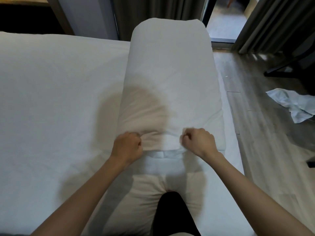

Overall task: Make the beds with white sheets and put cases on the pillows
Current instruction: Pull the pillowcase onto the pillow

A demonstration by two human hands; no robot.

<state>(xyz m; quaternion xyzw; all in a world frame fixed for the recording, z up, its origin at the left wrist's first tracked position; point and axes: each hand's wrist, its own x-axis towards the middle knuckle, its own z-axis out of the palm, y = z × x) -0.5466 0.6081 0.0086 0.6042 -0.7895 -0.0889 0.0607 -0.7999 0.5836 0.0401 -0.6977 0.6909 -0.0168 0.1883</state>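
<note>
We note both hands bare. Left hand [127, 147]: knuckles show, outline fairly sharp. Left forearm [88, 189] behind it bare from wrist to frame's lower edge. Right hand [198, 142]: fingers slightly blurred. Right forearm [247, 184] behind it bare from wrist to lower right corner. Between forearms, nearer us than either hand, we see leg [170, 212] in smooth black fabric, rounded at top. Beneath it, at frame edge, pale grey strip of cloth [179, 234]; which garment, we cannot tell.

One bed [51, 99] is carrying one pillow [150, 188] and one pillowcase [170, 74]; one left hand [127, 147] and one right hand [199, 142] are showing; one crumpled cloth [293, 104] is lying apart.
</note>
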